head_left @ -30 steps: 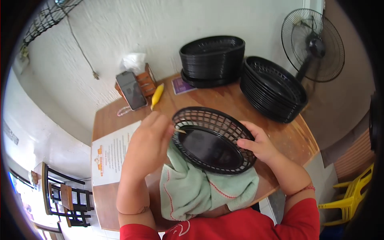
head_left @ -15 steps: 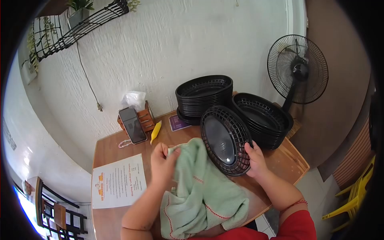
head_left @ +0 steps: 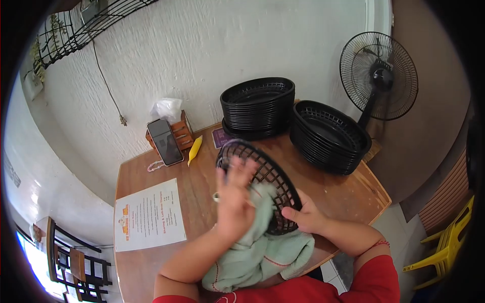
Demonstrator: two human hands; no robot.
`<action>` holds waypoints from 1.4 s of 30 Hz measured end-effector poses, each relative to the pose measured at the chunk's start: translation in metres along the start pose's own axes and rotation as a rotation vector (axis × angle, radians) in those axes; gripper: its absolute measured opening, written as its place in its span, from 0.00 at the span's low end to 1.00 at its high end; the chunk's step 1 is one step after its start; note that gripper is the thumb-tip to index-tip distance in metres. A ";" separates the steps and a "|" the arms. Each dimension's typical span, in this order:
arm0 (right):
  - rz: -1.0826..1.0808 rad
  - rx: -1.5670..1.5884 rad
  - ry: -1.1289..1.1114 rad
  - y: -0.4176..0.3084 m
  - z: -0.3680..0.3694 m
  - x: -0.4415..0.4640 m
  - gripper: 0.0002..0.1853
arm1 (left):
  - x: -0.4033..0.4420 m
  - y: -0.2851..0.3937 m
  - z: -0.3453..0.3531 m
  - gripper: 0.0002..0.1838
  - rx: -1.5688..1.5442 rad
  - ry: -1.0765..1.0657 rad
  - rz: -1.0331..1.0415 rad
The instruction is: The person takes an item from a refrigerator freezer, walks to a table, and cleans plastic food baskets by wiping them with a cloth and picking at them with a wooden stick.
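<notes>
A black oval plastic basket [head_left: 268, 169] is tilted up on its side above the table, its open lattice side wall showing. My right hand [head_left: 307, 214] grips its lower right rim, thumb on the near side. In front of the basket my left hand [head_left: 235, 204] is raised with fingers spread and blurred by motion. A light green towel with red stitching [head_left: 247, 262] bunches up beside the left palm and against the basket's lower part; the rest of it drapes over the table edge and my lap.
Two stacks of black baskets, one at the back [head_left: 257, 108] and one at the right [head_left: 328, 139], stand on the wooden table [head_left: 202, 174]. A phone [head_left: 165, 142] leans on a wooden holder [head_left: 183, 132] beside a yellow banana-shaped item [head_left: 195, 150]. A printed sheet [head_left: 150, 216] lies left. A fan [head_left: 380, 76] stands behind.
The basket has moved left and turned, so its lattice side now faces me. My left hand has risen to the basket, its fingers spreading, with part of the towel brought up against it.
</notes>
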State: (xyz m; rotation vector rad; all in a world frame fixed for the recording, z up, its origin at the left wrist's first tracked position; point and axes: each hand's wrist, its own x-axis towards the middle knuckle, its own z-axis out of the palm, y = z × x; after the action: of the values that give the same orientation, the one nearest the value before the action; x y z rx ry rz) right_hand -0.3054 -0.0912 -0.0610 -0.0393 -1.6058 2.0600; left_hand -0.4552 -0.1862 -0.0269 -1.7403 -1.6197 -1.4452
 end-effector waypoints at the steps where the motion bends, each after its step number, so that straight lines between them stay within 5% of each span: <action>1: 0.000 0.008 0.002 0.000 0.002 -0.002 0.21 | 0.008 -0.011 -0.004 0.08 -0.011 0.080 -0.102; 3: -0.024 -0.016 -0.039 0.000 0.007 -0.002 0.22 | 0.011 -0.031 -0.012 0.06 -0.017 0.157 -0.199; 5: -0.054 -0.049 -0.089 -0.002 0.010 0.002 0.23 | 0.011 -0.045 -0.018 0.09 -0.265 0.239 -0.578; 8: -0.017 -0.045 -0.142 -0.003 0.005 0.001 0.24 | 0.002 -0.042 -0.016 0.18 -0.183 0.290 -0.424; 10: 0.027 -0.036 -0.180 -0.003 0.004 -0.001 0.24 | -0.004 -0.023 -0.006 0.17 0.056 0.149 0.021; 12: -0.017 -0.092 -0.178 -0.005 0.006 -0.002 0.25 | -0.016 0.011 0.004 0.12 0.214 -0.189 0.135; 15: -0.140 -0.280 -0.182 -0.012 0.007 -0.003 0.26 | -0.021 0.021 -0.001 0.07 0.167 -0.223 0.302; 18: -0.028 -0.198 -0.219 -0.012 0.004 -0.006 0.26 | 0.006 0.007 -0.011 0.04 0.162 -0.097 0.188; 20: 0.073 -0.112 -0.261 -0.010 0.004 -0.005 0.27 | 0.016 -0.010 -0.018 0.05 -0.040 0.183 -0.085; 25: 0.033 0.017 -0.163 -0.004 -0.004 0.004 0.27 | 0.019 -0.022 -0.022 0.06 -0.323 0.195 -0.487; 31: 0.062 0.328 -0.044 0.006 -0.016 0.010 0.27 | 0.008 -0.054 -0.015 0.05 -0.398 0.293 -0.446; 35: 0.133 0.564 0.011 0.002 -0.030 0.015 0.25 | 0.007 -0.051 -0.018 0.05 -0.733 0.293 -0.896; 42: 0.236 0.824 0.088 0.003 -0.054 0.017 0.27 | -0.010 -0.058 0.002 0.09 -0.922 0.194 -1.018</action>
State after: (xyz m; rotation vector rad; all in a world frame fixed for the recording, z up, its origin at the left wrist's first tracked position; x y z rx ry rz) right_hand -0.3030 -0.0361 -0.0752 -0.0258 -0.6282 2.7043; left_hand -0.5036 -0.1737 -0.0573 -0.9341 -1.9730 -3.0828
